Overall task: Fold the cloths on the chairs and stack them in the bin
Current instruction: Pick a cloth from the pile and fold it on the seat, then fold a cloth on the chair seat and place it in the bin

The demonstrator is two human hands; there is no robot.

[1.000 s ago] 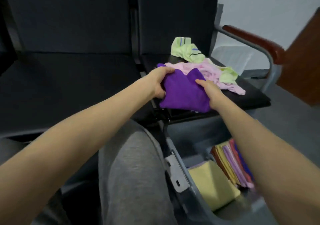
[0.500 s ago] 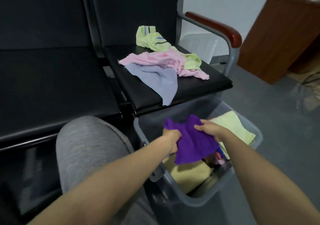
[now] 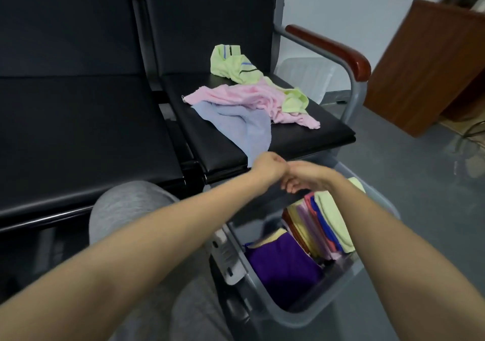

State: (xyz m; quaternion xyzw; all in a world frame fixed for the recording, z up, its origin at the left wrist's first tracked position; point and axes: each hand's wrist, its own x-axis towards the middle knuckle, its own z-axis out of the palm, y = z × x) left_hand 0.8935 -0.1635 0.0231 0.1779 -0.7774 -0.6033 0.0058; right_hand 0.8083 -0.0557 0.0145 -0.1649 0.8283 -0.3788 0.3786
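Note:
The folded purple cloth lies flat in the grey bin, on a yellow cloth. Several folded cloths stand on edge beside it. On the right chair seat lie a blue-grey cloth, a pink cloth and a light green cloth, all unfolded. My left hand is curled into a fist right at the hanging corner of the blue-grey cloth; no grip on it is visible. My right hand hovers over the bin with relaxed fingers, holding nothing.
A second black seat is on the left. The right chair has a wooden-topped metal armrest. A brown wooden cabinet stands at the right. My knee in grey trousers is beside the bin. A translucent container sits behind the chair.
Both hands carried the purple cloth from the chair down into the bin and let it go. They have risen to the seat's front edge, by the blue-grey cloth.

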